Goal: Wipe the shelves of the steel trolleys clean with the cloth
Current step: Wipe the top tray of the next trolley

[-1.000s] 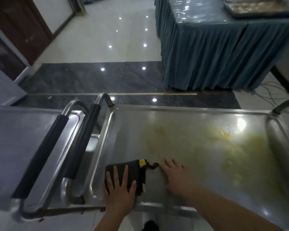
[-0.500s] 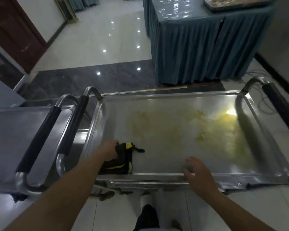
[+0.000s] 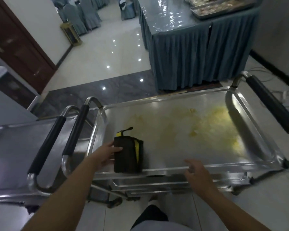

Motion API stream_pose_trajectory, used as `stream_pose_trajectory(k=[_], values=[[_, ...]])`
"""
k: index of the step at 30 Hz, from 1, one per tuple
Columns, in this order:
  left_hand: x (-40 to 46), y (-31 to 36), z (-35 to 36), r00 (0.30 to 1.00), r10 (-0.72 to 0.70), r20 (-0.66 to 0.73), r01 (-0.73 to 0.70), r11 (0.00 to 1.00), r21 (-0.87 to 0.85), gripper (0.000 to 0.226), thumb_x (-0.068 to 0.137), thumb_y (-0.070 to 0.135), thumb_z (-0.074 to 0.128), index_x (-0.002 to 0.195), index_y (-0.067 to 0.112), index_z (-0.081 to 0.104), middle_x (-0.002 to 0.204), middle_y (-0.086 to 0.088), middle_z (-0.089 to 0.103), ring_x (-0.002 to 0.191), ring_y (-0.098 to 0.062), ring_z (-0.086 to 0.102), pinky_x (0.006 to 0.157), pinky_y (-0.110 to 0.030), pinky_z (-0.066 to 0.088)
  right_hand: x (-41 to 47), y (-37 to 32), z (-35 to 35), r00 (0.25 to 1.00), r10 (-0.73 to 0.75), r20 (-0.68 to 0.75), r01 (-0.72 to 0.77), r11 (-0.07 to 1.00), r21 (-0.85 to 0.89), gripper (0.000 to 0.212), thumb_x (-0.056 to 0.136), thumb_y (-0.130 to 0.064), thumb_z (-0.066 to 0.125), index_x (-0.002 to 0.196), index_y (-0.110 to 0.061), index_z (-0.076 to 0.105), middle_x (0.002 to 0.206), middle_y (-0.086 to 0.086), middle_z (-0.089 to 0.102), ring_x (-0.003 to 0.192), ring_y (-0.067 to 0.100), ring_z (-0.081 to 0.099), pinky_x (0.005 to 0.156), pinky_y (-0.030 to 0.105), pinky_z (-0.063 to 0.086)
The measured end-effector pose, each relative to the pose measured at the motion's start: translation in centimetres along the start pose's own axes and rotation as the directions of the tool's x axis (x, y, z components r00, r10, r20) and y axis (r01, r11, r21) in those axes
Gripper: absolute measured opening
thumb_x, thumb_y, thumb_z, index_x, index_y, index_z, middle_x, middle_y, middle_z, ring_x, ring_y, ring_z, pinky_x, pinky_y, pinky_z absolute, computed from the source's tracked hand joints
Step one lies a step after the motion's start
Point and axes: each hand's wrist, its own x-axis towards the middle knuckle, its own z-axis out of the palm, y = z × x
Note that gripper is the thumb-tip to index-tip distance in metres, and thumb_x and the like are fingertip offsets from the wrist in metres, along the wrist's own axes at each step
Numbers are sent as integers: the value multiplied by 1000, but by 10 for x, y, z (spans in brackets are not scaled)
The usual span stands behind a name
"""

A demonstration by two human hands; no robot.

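A steel trolley's top shelf (image 3: 173, 147) lies in front of me, smeared with yellow residue (image 3: 213, 120) toward its right half. A folded black cloth with yellow trim (image 3: 128, 155) sits at the shelf's near left corner. My left hand (image 3: 105, 154) grips the cloth's left edge, thumb lying on top of it. My right hand (image 3: 197, 172) hovers at the shelf's front rim with its fingers loosely spread, holding nothing.
A second steel trolley (image 3: 15, 147) stands against the left side, its black-padded handles (image 3: 73, 129) beside the first trolley's rim. Another padded handle (image 3: 272, 104) is at the right end. A blue-skirted table (image 3: 198, 47) with trays stands beyond. Cables lie on the floor at the far right.
My left hand went from pressing flat on the cloth to gripping its left edge, and the cloth now lies turned lengthwise. My right hand drew back from the shelf to the front rim.
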Motion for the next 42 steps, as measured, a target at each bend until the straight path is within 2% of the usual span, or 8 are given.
stream_pose_trajectory(k=[3, 6, 10, 13, 16, 23, 31, 42], values=[[10, -37, 25, 978, -72, -194, -40, 854, -519, 35, 93, 6, 60, 128, 10, 56, 120, -18, 64, 103, -35, 64, 64, -41, 60, -1, -5, 3, 1000, -7, 1, 7, 1000, 31, 43, 88, -7, 60, 131, -15, 57, 122, 4, 55, 101, 21, 58, 90, 35, 48], [15, -58, 47, 923, -242, -300, -28, 734, -679, 39, 101, 4, 46, 140, 7, 46, 141, -20, 52, 130, -35, 49, 97, -48, 48, -1, -8, 5, 1000, -17, 9, 16, 999, 32, 43, 89, -10, 61, 131, -16, 57, 117, -3, 51, 100, 18, 56, 88, 31, 46], [-1, -74, 66, 872, -291, -394, 11, 815, -579, 32, 98, 9, 52, 130, 4, 49, 123, -21, 57, 105, -35, 61, 83, -48, 53, 1, -6, 10, 1000, 2, 18, -2, 1000, 30, 41, 91, -13, 62, 131, -16, 57, 125, -1, 52, 104, 18, 57, 92, 34, 48], [-17, -89, 66, 665, 17, -746, -40, 999, -13, 42, 84, 16, 67, 122, 4, 53, 120, -22, 60, 102, -37, 59, 92, -51, 52, 3, -5, 22, 999, 17, 37, -17, 1000, -10, 38, 91, -14, 61, 130, -15, 58, 126, 4, 54, 107, 20, 57, 94, 36, 49], [-26, -91, 59, 683, 496, -537, 23, 720, 694, 56, 88, 29, 66, 140, 17, 47, 143, -17, 43, 133, -37, 38, 110, -53, 34, 9, -7, 38, 998, -4, 68, 9, 998, -65, 40, 89, -13, 64, 129, -12, 59, 127, 7, 55, 113, 23, 57, 97, 36, 46], [20, -87, 34, 920, 386, -67, -10, 196, 981, 66, 97, 65, 21, 150, 49, -16, 166, 0, -13, 151, -25, -18, 122, -49, -8, 52, -36, 57, 979, -57, 196, 131, 911, -390, 61, 90, -38, 61, 146, -21, 42, 157, 5, 32, 141, 24, 32, 113, 32, 27], [52, -100, 23, 933, 357, -36, -61, 259, 964, 69, 77, 85, -11, 139, 60, -29, 156, 7, -37, 142, -21, -38, 112, -44, -29, 111, -60, 58, 935, 151, 322, 114, 729, -675, 75, 88, -52, 60, 149, -51, 17, 164, -3, 3, 150, 28, 7, 114, 51, 28], [198, 39, -20, 958, 277, -79, -24, 349, 937, 67, 90, 76, 12, 147, 54, -17, 161, 1, -29, 144, -26, -35, 115, -54, -21, 114, -50, 76, 907, 245, 343, 128, 616, -778, 83, 88, -50, 58, 146, -60, 0, 163, -10, -16, 150, 31, -9, 116, 56, 19]])
